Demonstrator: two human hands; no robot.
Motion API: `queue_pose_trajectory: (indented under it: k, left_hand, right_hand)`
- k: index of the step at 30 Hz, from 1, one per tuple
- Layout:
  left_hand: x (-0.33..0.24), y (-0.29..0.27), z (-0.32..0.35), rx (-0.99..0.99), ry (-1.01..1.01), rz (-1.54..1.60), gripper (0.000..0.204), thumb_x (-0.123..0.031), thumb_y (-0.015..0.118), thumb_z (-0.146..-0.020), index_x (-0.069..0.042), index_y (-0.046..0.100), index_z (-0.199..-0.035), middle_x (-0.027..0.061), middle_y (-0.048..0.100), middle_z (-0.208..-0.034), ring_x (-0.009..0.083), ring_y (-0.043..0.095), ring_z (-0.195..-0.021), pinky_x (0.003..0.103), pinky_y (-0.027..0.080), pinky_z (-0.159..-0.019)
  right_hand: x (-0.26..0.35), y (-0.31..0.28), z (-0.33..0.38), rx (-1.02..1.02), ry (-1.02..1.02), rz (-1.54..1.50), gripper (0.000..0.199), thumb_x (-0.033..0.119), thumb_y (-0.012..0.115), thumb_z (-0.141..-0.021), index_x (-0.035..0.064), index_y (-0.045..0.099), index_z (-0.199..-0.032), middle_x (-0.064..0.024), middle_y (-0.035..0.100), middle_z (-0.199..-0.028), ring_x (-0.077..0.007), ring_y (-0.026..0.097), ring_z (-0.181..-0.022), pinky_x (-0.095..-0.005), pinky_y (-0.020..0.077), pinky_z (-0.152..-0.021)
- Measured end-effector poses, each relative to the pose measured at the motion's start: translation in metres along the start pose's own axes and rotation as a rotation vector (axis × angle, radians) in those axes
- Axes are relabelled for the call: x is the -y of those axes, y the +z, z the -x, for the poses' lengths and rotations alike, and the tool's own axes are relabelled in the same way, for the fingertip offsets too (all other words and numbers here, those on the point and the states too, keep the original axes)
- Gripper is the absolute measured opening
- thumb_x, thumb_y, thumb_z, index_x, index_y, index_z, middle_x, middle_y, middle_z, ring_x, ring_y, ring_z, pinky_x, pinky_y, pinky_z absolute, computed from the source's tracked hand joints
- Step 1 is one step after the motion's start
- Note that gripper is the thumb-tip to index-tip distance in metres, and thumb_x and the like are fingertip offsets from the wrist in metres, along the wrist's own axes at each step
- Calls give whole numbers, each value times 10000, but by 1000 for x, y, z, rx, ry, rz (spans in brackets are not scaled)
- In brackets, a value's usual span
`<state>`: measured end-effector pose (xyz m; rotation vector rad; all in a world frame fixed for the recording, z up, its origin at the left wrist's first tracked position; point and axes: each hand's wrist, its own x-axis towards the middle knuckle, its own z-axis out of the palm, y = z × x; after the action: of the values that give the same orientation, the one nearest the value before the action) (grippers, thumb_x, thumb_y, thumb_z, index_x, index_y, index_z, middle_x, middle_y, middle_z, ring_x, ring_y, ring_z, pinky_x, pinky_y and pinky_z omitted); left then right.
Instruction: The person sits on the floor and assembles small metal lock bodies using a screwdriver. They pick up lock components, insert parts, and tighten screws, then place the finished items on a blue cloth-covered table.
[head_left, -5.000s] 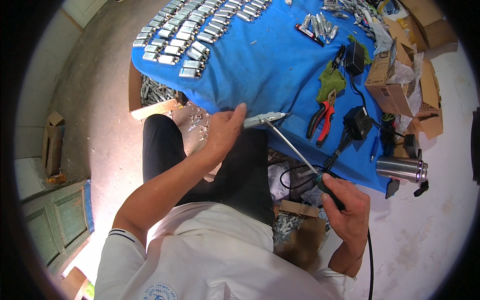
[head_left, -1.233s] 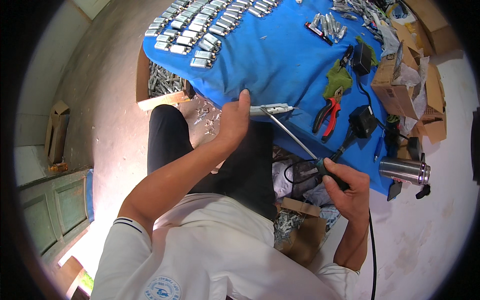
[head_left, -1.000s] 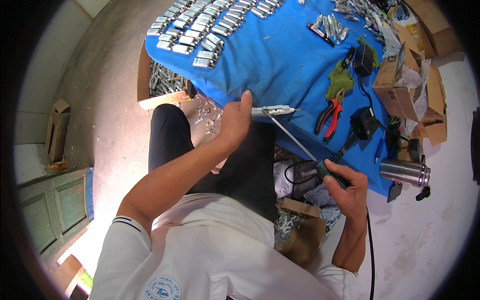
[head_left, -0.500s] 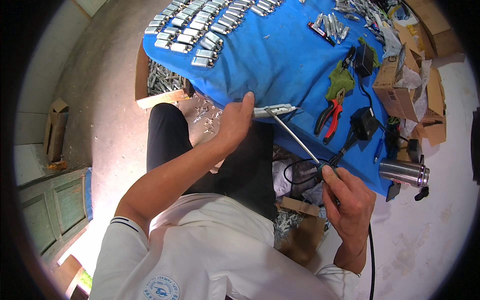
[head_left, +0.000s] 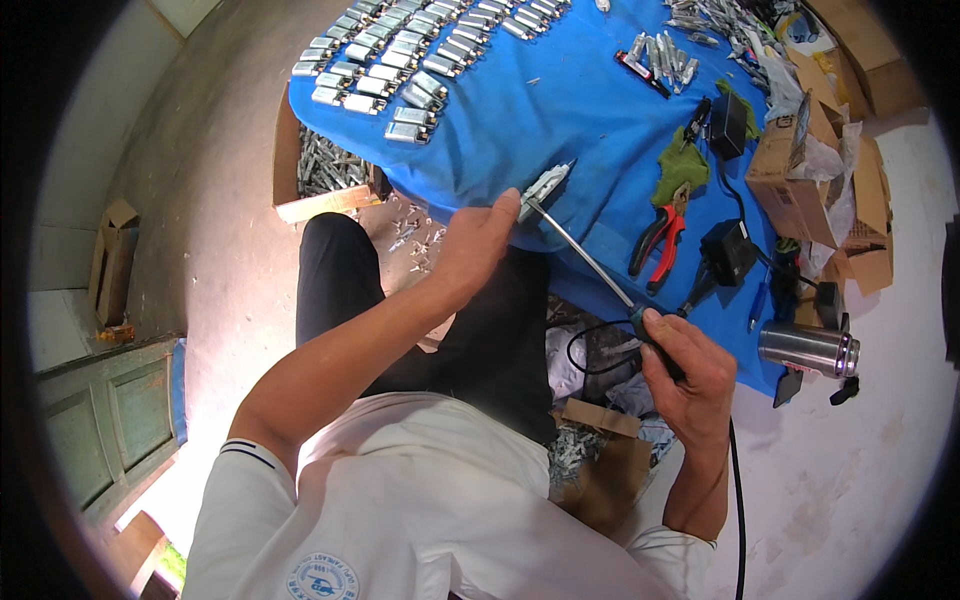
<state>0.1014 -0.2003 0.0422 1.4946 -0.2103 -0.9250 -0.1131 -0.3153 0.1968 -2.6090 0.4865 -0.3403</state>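
My left hand [head_left: 480,243] is closed on a slim whitish metal part [head_left: 546,185], holding it at the near edge of the blue-covered table [head_left: 590,110]. The part slants up and away to the right, and its near end is hidden by my fingers. In my closed right hand [head_left: 692,375] is a screwdriver [head_left: 588,256] with a long bright shaft and a dark green handle. Its tip meets the part close to my left fingertips; whether it sits in a slot or on a screw is too small to tell.
Rows of silver rectangular parts [head_left: 408,131] lie at the far left. Red-handled pliers [head_left: 657,246], a black adapter [head_left: 729,250] and a steel flask [head_left: 808,348] lie at the right, beside cardboard boxes [head_left: 795,185]. A box of metal pieces [head_left: 325,204] stands below the table's left edge.
The metal part has turned from nearly level to slanting up and away. The screwdriver tip has shifted slightly left and nearer my left fingers. My right hand has moved a little left.
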Motion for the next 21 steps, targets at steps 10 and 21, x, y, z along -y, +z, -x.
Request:
queue_pose_trajectory:
  k: [10,21]
  left_hand:
    - [-16,5,10,-16,-160,176,548,-562,504,-906,-146,355,-583,-42,299,-540,69,243,-429,250,168,-406]
    - [-10,7,2,-110,-100,49,601,-513,458,-924,-33,504,-565,28,462,-555,131,421,-526,312,336,-496]
  right_hand:
    - [-18,-2,-3,54,-20,-59,331,-11,715,-739,9,676,-1068,-156,663,-923,-286,652,-750,-320,514,-657]
    - [-50,12,2,6,-70,-101,324,-17,721,-731,12,675,-1051,-139,671,-937,-243,649,-721,-287,501,-621]
